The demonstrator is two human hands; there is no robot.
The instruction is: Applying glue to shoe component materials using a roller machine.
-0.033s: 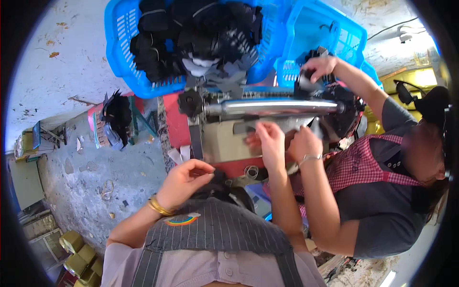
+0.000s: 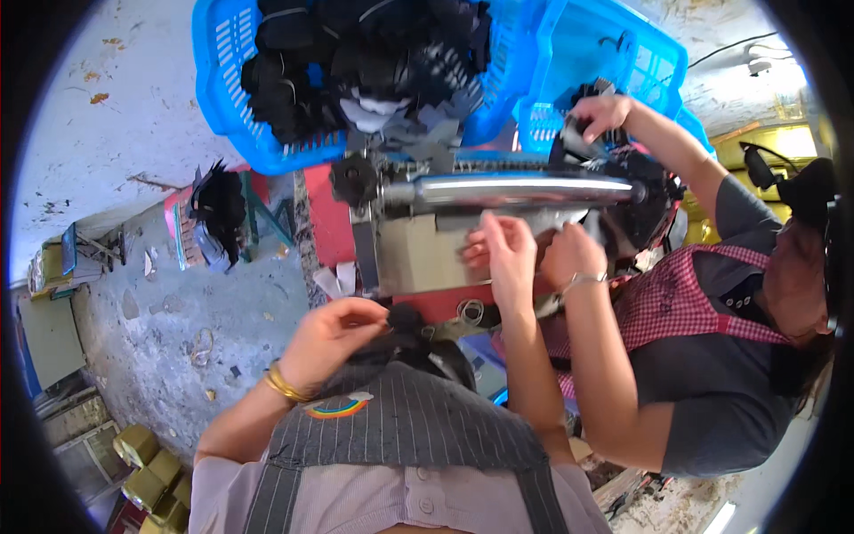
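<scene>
Two fingertips of the left grip (image 2: 336, 334) nearly meet in the head view, slightly further left than before. The right grip (image 2: 512, 254) bends loosely near the smooth metal cylinder (image 2: 525, 189) beyond the flat beige plate (image 2: 418, 258), which shows where a grey strip lay. Whether either pinches anything, I cannot tell.

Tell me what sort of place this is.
Probably a workshop: there's a machine with a shiny metal cylinder, a blue basket heaped with black pieces, and a stained, littered floor.
</scene>
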